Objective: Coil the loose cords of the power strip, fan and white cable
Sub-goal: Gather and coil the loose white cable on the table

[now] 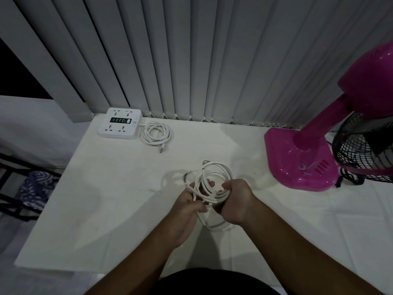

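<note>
A white cable (214,177) is gathered in loops above the middle of the white table (110,199). My left hand (189,206) grips the loops on the left side, and my right hand (235,201) grips them on the right. One loop hangs below my hands. A white power strip (120,122) lies at the back left, its cord (156,133) coiled beside it with the plug at the front. A pink fan (308,150) stands at the right. Its black cord (348,177) lies bunched by the base.
Grey vertical blinds (191,60) hang along the table's far edge. The fan's black grille (365,150) leans over the right side. A black rack with patterned cloth (34,186) sits on the floor beyond the table's left edge.
</note>
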A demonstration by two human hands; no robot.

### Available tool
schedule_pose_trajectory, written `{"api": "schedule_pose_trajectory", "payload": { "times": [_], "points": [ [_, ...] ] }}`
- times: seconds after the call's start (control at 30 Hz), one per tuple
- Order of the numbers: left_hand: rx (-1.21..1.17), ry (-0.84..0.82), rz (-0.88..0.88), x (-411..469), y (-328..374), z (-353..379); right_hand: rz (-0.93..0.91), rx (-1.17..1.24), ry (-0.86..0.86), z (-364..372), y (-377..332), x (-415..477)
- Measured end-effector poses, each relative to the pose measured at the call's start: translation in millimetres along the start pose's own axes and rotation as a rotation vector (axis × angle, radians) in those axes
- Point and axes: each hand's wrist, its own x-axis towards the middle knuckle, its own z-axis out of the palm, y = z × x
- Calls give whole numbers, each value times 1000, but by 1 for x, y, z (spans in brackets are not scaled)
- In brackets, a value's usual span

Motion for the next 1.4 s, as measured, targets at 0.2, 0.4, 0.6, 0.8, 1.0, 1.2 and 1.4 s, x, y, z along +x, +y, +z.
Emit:
{"api": "schedule_pose_trajectory", "payload": {
  "times": [0.2, 0.4, 0.6, 0.8, 1.0, 1.2, 1.4],
  "points": [
    [-133, 262, 11, 10, 4, 9, -50, -230, 4, 0, 15, 1],
    [-110, 529, -77, 20, 15, 5, -212, -573, 24, -6, 22, 4],
    [274, 399, -190, 17, 30, 1, -498, -915, -33, -3, 5, 0],
    [235, 214, -183, 15, 28, -3, -437, -820, 85, -1, 2, 5],
    [115, 235, -229, 5, 12, -8, -228, -381, 49, -6, 13, 9],
    [109, 425, -244, 13, 17, 1, -245, -465, -86, -8, 20, 4],
    [389, 376, -194, 25, 29, 0, -399, -819, -138, -6, -1, -3]
  ]
}}
